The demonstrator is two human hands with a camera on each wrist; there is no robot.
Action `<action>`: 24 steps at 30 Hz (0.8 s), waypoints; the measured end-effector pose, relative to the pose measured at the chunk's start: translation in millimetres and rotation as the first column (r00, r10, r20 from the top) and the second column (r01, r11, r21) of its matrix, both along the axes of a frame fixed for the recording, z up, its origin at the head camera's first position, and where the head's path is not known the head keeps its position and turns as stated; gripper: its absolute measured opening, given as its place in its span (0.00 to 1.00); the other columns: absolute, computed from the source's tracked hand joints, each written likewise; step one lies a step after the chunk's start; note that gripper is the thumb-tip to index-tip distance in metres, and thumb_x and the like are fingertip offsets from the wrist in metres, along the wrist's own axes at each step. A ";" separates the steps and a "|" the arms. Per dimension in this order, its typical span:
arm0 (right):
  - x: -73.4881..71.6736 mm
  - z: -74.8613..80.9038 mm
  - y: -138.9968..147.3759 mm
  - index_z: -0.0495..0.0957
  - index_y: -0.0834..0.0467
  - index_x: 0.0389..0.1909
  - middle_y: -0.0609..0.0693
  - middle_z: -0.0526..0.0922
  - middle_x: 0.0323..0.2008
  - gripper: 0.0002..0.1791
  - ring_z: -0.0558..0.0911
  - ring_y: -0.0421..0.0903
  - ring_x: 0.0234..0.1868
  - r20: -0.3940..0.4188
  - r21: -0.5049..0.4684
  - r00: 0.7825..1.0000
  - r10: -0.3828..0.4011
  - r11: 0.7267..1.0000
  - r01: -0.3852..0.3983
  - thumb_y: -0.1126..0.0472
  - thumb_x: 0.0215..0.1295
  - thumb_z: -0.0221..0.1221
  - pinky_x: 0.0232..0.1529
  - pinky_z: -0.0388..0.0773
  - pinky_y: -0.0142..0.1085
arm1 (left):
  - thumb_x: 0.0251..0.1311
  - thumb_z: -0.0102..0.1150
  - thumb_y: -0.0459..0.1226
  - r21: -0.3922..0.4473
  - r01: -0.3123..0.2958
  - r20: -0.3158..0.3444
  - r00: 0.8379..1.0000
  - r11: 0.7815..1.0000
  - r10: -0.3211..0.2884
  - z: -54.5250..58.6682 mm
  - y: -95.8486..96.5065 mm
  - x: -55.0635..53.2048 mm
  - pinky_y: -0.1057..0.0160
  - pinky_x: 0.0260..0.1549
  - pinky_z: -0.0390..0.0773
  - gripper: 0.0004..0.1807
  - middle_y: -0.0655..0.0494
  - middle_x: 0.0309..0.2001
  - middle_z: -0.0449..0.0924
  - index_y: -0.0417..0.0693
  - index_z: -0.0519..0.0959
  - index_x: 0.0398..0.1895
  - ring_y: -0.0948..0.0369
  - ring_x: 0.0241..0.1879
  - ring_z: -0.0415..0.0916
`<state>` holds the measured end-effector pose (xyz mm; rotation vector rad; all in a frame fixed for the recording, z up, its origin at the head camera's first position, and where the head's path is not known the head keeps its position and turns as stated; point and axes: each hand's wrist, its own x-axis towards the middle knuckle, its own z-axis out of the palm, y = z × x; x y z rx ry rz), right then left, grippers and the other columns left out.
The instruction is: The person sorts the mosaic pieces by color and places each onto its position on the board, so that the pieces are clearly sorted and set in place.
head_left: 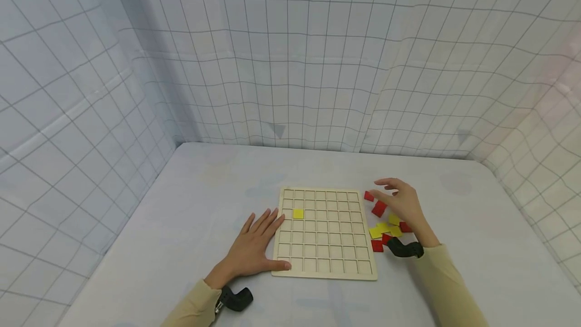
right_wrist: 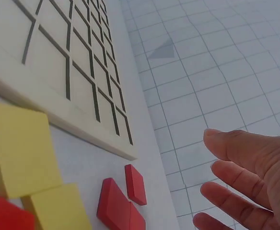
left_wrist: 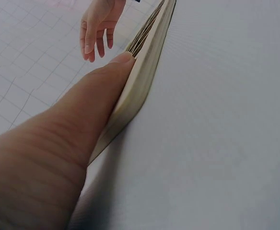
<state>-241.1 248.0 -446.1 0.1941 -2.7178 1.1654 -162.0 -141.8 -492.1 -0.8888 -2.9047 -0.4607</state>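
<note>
Cream board (head_left: 323,238), lower centre, is touched by the spread left hand (head_left: 250,250); the parted, empty right hand (head_left: 403,204) is raised near tiles (head_left: 379,209).

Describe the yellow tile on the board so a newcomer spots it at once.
Find the pale gridded board that the left hand touches. Toward its far-left corner, in the second column from the left, sits one yellow tile. It alone occupies a cell; the other yellow tiles and the red tiles lie loose beyond the board's right edge.
</note>
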 end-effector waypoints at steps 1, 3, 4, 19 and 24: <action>-0.4 -1.0 2.4 0.79 0.62 0.51 0.61 0.76 0.54 0.24 0.73 0.58 0.51 0.009 0.003 1.000 -0.008 1.000 0.008 0.49 0.61 0.64 0.53 0.70 0.54 | 0.45 0.48 0.76 0.002 0.001 -0.001 1.000 1.000 -0.001 0.2 0.1 0.0 0.46 0.67 0.35 0.61 0.52 0.75 0.43 0.50 0.49 0.76 0.55 0.73 0.38; -0.9 -2.3 6.9 0.79 0.62 0.52 0.63 0.75 0.55 0.25 0.72 0.59 0.53 0.030 0.002 0.999 -0.019 1.000 0.019 0.48 0.61 0.64 0.54 0.68 0.55 | 0.45 0.48 0.75 0.003 0.004 -0.004 1.000 1.000 -0.004 0.5 0.2 -0.1 0.46 0.67 0.36 0.60 0.52 0.75 0.43 0.50 0.49 0.75 0.54 0.73 0.38; -1.1 -2.9 9.2 0.78 0.62 0.53 0.63 0.74 0.56 0.26 0.71 0.60 0.55 0.046 0.002 0.999 -0.024 1.000 0.024 0.47 0.61 0.63 0.55 0.68 0.55 | 0.45 0.49 0.75 0.004 0.004 -0.003 1.000 1.000 -0.004 0.7 0.2 0.0 0.47 0.67 0.36 0.60 0.52 0.75 0.43 0.50 0.49 0.75 0.54 0.73 0.38; -3.8 -9.9 34.7 0.72 0.62 0.61 0.68 0.62 0.64 0.33 0.61 0.67 0.62 0.257 0.023 0.965 -0.049 0.999 0.044 0.44 0.62 0.61 0.57 0.63 0.61 | 0.45 0.48 0.76 -0.009 0.000 0.001 1.000 1.000 0.000 1.0 0.3 1.0 0.47 0.67 0.35 0.60 0.52 0.75 0.43 0.50 0.48 0.76 0.55 0.73 0.37; -3.9 -12.6 40.3 0.70 0.63 0.61 0.69 0.63 0.63 0.31 0.62 0.66 0.60 0.273 0.054 0.959 -0.078 0.996 0.065 0.49 0.62 0.62 0.56 0.66 0.59 | 0.45 0.47 0.76 -0.016 -0.003 0.008 1.000 1.000 0.003 0.4 0.4 0.6 0.47 0.67 0.34 0.61 0.53 0.75 0.42 0.51 0.48 0.76 0.56 0.73 0.36</action>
